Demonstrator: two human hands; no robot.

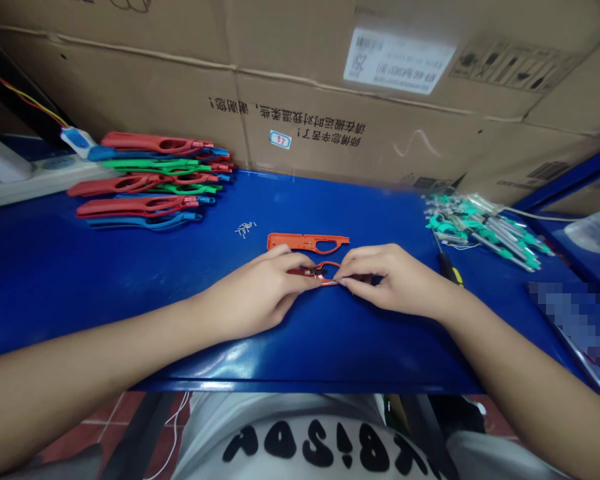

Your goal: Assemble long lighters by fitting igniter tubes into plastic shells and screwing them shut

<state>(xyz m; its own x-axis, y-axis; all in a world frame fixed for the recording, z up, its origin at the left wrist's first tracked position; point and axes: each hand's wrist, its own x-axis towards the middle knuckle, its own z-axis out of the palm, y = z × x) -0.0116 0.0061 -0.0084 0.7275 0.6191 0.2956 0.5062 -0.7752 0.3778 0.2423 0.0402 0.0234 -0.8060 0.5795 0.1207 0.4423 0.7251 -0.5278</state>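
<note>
My left hand (265, 290) is closed on an orange lighter casing half (329, 267) with a loop-shaped handle and dark parts inside. The fingers of my right hand (387, 277) are pinched at the other end of that half, and a thin pale piece shows along its near edge by the fingertips. What exactly the right fingertips grip is partly hidden. Just beyond both hands lies a second orange casing half (293, 241), inner side up, with nothing touching it. Several small metal pins or screws (245, 229) are scattered to its left.
Red, green and blue lighter casings (145, 180) are stacked at the back left, beside a white power strip (40, 180). At the right lie a pile of teal-and-silver lighter inner parts (485, 230), a black-and-yellow screwdriver (450, 270) and a blurred flat device (575, 327). A large cardboard box (290, 73) stands behind.
</note>
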